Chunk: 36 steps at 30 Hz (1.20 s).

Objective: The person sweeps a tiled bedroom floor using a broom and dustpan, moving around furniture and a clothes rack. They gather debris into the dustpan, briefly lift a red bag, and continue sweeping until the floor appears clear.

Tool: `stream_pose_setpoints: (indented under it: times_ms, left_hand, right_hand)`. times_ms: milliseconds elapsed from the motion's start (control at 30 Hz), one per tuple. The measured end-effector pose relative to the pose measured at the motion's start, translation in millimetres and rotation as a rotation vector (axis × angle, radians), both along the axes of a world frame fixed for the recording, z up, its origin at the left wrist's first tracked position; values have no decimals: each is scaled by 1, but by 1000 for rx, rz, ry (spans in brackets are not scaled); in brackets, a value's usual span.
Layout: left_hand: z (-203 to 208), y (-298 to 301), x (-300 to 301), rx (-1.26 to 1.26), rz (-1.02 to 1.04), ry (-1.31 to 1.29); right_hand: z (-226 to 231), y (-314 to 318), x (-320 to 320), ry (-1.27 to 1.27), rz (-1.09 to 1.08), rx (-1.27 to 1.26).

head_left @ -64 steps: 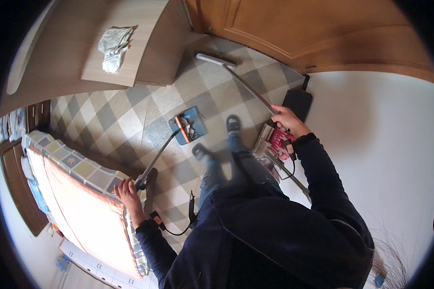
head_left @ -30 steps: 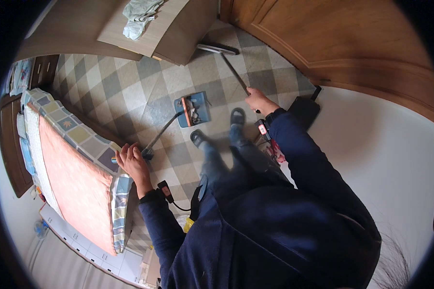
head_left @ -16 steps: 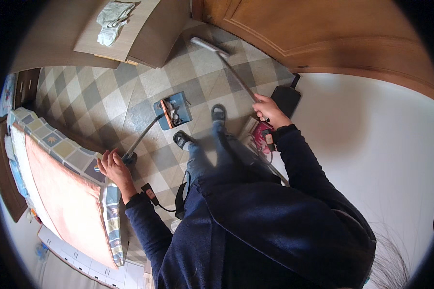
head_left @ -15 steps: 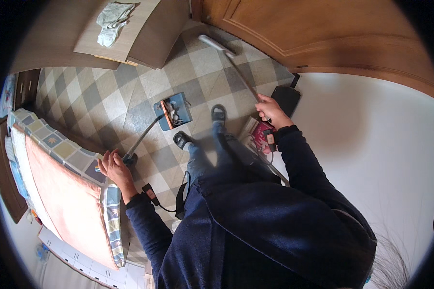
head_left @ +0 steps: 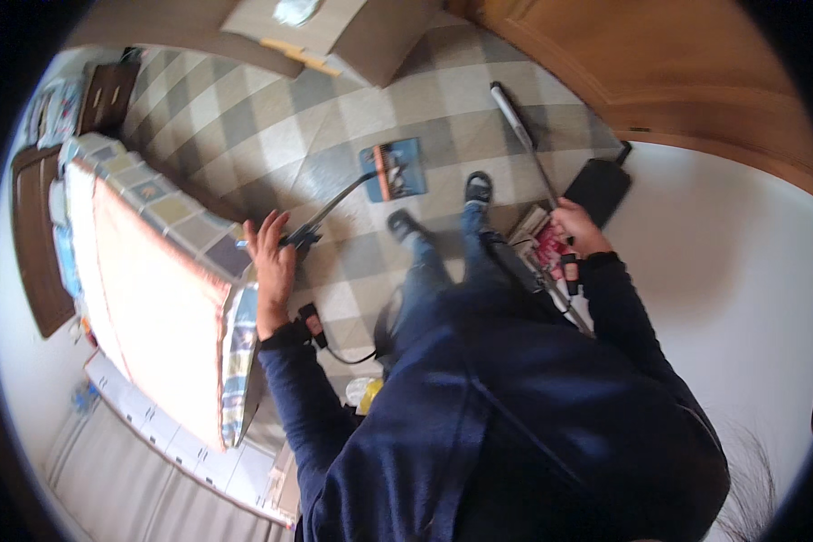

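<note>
Nearer right corner of floor (head_left: 461, 81), covers fresh ground, gripping broom (head_left: 514, 118) in right hand (head_left: 578, 226), dustpan (head_left: 408, 147) loosely in left hand (head_left: 275, 271)

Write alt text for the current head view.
A person's right hand grips a narrow-headed pole over a checked floor; the left hand is at the handle of a blue dustpan with an orange comb. A bed stands at left, a wooden door at upper right.

Blue dustpan (head_left: 413, 151) with debris (head_left: 403, 174); long-handled broom (head_left: 513, 115) aslant to its right
</note>
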<state>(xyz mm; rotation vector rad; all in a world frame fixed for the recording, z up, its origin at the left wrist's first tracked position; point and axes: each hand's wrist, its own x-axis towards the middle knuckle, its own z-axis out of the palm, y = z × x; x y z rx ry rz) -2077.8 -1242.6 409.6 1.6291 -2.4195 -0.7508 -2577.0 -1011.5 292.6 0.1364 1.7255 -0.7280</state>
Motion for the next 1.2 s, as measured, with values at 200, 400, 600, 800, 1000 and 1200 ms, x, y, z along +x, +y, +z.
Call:
stream_pose_setpoints:
  times_ms: [200,400,600,800,1000,1200]
  left_hand:
    - [10,-6,14,20,-53,44]
    - [26,4,9,-96,20,-322]
    - [26,11,16,-229,163,-372]
    - [22,18,36,-203,483,-90]
    - [25,37,65,-204,537,-76]
    - [22,71,117,-122,663,-35]
  right_hand:
    - [40,-29,-13,-116,84,-69]
    - [47,-15,-19,-149,-37,-134]
    - [39,-6,-19,93,8,-90]
    - [8,-30,26,22,232,-8]
    - [8,-36,107,-43,368,-53]
    - [51,-42,99,-133,160,-61]
